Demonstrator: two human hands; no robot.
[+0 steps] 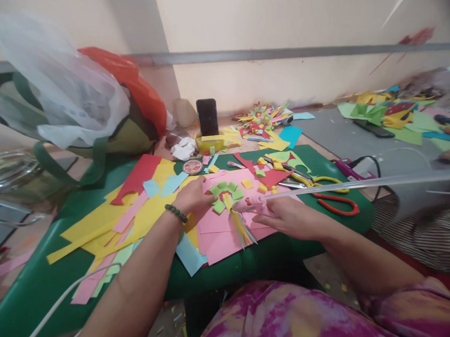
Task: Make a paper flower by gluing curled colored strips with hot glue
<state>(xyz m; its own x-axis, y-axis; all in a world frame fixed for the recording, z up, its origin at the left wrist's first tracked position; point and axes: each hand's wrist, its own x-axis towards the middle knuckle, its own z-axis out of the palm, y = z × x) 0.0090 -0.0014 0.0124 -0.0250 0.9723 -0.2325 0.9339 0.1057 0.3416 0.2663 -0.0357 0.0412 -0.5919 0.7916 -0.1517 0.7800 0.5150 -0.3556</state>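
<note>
A green paper flower with a fringe of coloured strips lies on pink paper on a green table. My left hand, a dark bead bracelet on its wrist, rests closed on the flower's left edge and presses it down. My right hand is wrapped round a pink glue gun whose nozzle touches the flower's lower right. A long clear glue stick juts out of the gun to the right.
Yellow, red and blue paper sheets cover the table's left. Red scissors and yellow scissors lie right of the flower. A phone stands upright at the back beside a finished paper craft. Bags are piled on the left.
</note>
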